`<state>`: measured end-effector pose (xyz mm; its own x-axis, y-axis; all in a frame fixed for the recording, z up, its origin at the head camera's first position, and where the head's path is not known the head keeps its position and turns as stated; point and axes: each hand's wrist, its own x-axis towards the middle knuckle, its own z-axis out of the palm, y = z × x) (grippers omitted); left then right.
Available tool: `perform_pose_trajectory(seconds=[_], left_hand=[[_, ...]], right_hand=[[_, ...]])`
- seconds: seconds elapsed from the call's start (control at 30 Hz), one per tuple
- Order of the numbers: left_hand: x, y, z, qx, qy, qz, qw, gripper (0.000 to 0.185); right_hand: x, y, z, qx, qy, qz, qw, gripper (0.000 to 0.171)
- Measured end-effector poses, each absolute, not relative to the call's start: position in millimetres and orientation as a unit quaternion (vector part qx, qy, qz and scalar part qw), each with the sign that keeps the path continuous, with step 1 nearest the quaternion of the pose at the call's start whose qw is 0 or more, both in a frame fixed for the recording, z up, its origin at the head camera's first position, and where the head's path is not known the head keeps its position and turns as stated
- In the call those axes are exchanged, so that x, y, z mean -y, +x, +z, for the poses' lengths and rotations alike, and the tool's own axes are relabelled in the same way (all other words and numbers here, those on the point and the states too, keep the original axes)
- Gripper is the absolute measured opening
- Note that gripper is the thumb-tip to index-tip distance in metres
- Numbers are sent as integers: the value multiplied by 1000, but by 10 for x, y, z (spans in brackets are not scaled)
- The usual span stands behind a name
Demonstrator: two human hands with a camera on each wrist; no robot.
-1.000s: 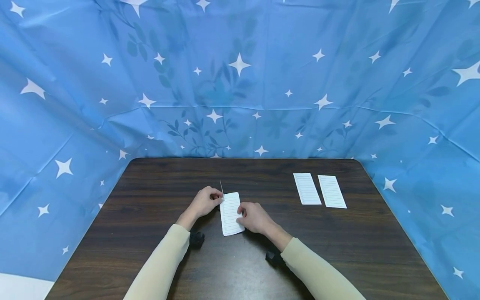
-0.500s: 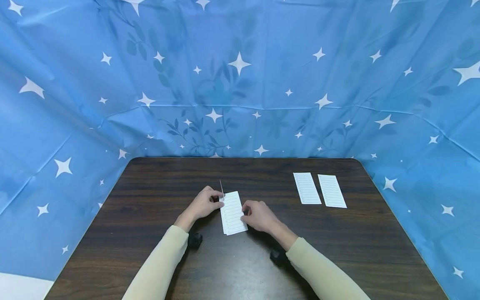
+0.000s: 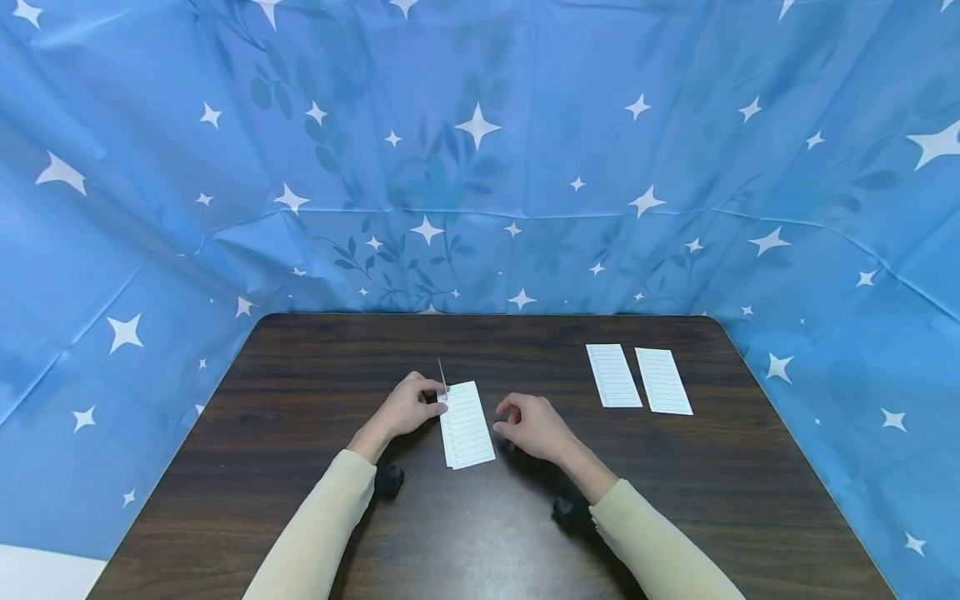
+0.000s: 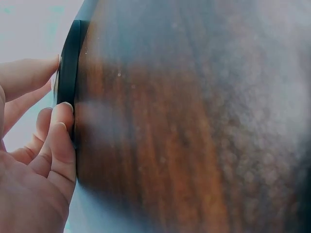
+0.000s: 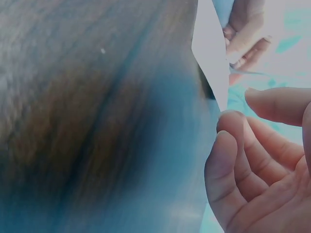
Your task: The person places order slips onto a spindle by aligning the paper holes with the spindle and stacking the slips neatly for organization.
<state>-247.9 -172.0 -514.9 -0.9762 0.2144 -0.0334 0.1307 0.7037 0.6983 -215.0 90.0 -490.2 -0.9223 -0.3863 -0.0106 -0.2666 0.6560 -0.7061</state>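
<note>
A small stack of lined white paper slips (image 3: 466, 426) lies on the dark wooden table (image 3: 300, 392). My left hand (image 3: 405, 407) pinches a small black clip (image 4: 68, 68) at the stack's top left corner, and a thin metal wire (image 3: 442, 377) sticks up from it. My right hand (image 3: 528, 423) hovers just right of the stack, fingers loosely curled, holding nothing and apart from the paper. The right wrist view shows those fingers (image 5: 243, 160) near the paper's edge (image 5: 211, 58), with my left hand (image 5: 245, 34) behind.
Two more lined slips (image 3: 613, 376) (image 3: 663, 382) lie side by side at the table's far right. Blue star-patterned cloth (image 3: 480, 167) walls the table on three sides. Black wrist cameras (image 3: 390, 479) (image 3: 567, 508) sit under my forearms.
My right hand has let go of the paper stack and drawn away to the right. The stack has turned slightly. My left hand has stayed at the corner.
</note>
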Motion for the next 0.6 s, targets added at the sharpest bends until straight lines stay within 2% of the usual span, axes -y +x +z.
perform_pose_trajectory(seconds=[0.6], left_hand=[[1738,-2483,-5164,-918,96,379,57,30]], right_hand=[[-1111,-2176,-4760,-902,-200,-381,42,25]])
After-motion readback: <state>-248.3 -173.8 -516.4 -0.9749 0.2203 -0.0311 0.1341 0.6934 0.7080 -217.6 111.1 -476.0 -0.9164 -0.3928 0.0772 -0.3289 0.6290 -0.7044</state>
